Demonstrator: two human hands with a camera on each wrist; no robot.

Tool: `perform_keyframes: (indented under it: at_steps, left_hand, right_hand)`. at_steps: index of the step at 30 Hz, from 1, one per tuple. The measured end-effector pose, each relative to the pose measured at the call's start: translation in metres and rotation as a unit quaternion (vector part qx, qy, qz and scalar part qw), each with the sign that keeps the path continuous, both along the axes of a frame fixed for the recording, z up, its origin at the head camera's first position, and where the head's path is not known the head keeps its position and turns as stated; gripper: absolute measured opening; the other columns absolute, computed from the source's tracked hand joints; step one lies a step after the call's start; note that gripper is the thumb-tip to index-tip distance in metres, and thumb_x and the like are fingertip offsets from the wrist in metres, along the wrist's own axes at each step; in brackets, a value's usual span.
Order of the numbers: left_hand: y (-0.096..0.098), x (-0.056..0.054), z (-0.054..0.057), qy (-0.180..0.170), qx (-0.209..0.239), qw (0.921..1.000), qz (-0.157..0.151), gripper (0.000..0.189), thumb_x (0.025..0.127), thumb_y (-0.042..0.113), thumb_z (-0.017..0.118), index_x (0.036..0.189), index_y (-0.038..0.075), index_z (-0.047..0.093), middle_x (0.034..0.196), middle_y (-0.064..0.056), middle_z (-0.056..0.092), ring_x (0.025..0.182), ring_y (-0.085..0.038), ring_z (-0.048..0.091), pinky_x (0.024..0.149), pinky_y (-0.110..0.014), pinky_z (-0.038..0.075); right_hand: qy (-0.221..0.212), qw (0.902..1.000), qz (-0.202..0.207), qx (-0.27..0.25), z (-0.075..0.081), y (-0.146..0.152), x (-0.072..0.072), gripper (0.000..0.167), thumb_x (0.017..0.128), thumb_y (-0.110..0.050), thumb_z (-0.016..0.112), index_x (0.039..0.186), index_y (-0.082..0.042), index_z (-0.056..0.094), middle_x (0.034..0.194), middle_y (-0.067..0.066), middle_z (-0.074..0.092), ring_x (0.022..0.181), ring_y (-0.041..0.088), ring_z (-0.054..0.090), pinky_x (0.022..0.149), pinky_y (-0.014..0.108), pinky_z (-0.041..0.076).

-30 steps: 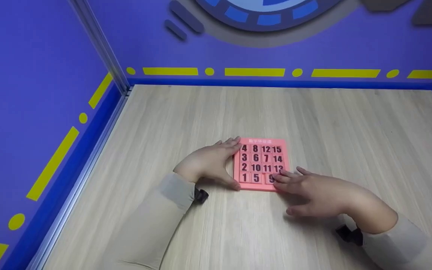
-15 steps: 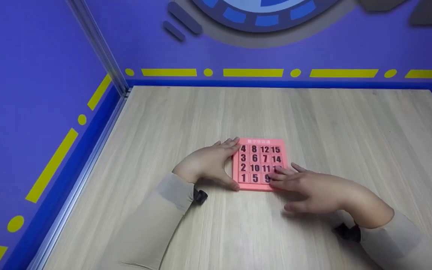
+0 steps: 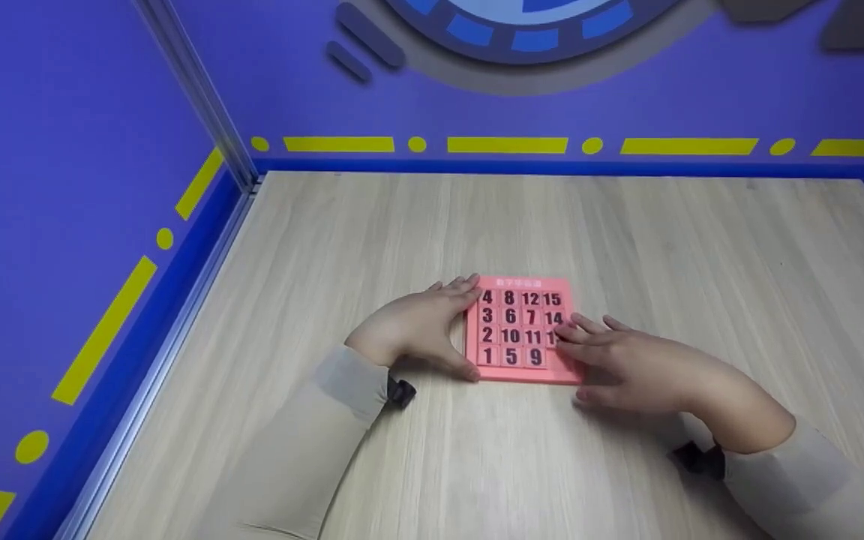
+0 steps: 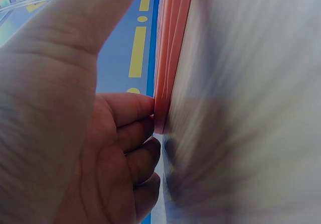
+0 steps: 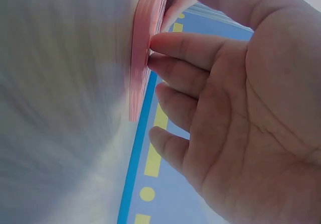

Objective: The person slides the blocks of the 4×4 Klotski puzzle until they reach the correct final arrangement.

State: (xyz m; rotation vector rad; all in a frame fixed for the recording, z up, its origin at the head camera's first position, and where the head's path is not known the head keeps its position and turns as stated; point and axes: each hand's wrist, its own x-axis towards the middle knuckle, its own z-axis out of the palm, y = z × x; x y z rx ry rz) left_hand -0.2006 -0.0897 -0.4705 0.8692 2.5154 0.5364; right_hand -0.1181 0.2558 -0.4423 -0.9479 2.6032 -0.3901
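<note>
A pink number slide puzzle (image 3: 526, 376) lies flat on the table, its black-numbered tiles in rows. My left hand (image 3: 417, 324) holds its left side, fingers at the upper left corner and thumb at the lower left one. In the left wrist view, fingertips (image 4: 145, 106) touch the frame's side. My right hand (image 3: 646, 367) reaches over the right edge with fingers extended, their tips on the tile (image 3: 551, 337) below 14, which they partly cover. Beside the 9 tile (image 3: 535, 357), the lower right corner slot shows bare. The right wrist view shows two fingertips (image 5: 159, 42) against the puzzle.
The wood-grain table (image 3: 432, 225) surrounds the puzzle. A blue-purple panel (image 3: 289, 90) with yellow markings stands along the back, and another (image 3: 87, 150) along the left, meeting at a metal corner post (image 3: 199, 90).
The 9 tile has slid left against the 5 tile. Since then my right fingers have shifted up and right onto the tile above the corner slot. My left hand stays in place.
</note>
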Motion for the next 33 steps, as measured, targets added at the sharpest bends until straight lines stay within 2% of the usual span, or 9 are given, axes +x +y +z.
perform_keyframes:
  at_steps: [5,23,29,33]
  left_hand:
    - [0.0002,-0.0006,-0.0014,0.006,0.001,1.0,-0.005,0.139,0.076,0.067,0.096,0.181,0.011,0.024,0.192,0.003,0.011,0.18,-0.017,0.012,0.148,-0.036,0.013]
    - [0.0002,0.0,0.0004,-0.001,-0.002,1.0,0.001,0.139,0.076,0.067,0.098,0.181,0.013,0.024,0.192,0.004,0.009,0.18,-0.018,0.011,0.148,-0.039,0.013]
    - [0.0002,-0.0004,0.0,0.0,-0.003,1.0,-0.001,0.14,0.076,0.068,0.097,0.181,0.013,0.024,0.192,0.004,0.009,0.18,-0.018,0.01,0.148,-0.039,0.013]
    - [0.0003,-0.001,0.0004,0.0,0.002,1.0,-0.004,0.141,0.075,0.067,0.098,0.181,0.012,0.023,0.192,0.003,0.009,0.18,-0.018,0.01,0.148,-0.038,0.011]
  right_hand:
    - [-0.007,0.9999,-0.008,0.005,0.0004,-0.0002,0.0019,0.072,0.107,-0.046,0.074,0.166,-0.008,0.058,0.18,0.013,0.045,0.171,0.045,0.035,0.14,0.073,0.025]
    - [-0.002,0.9993,-0.02,0.031,0.0041,-0.0074,0.0079,0.071,0.108,-0.047,0.073,0.165,-0.008,0.058,0.179,0.012,0.048,0.167,0.044,0.044,0.139,0.071,0.03]
    - [0.021,0.9994,-0.015,0.021,0.0037,-0.0061,0.0073,0.066,0.108,-0.043,0.075,0.162,-0.007,0.063,0.174,0.016,0.054,0.166,0.046,0.046,0.139,0.07,0.033]
    - [0.027,0.9993,-0.02,0.014,0.0023,-0.0055,0.0065,0.069,0.107,-0.042,0.076,0.164,-0.007,0.06,0.177,0.016,0.05,0.168,0.047,0.041,0.138,0.069,0.034]
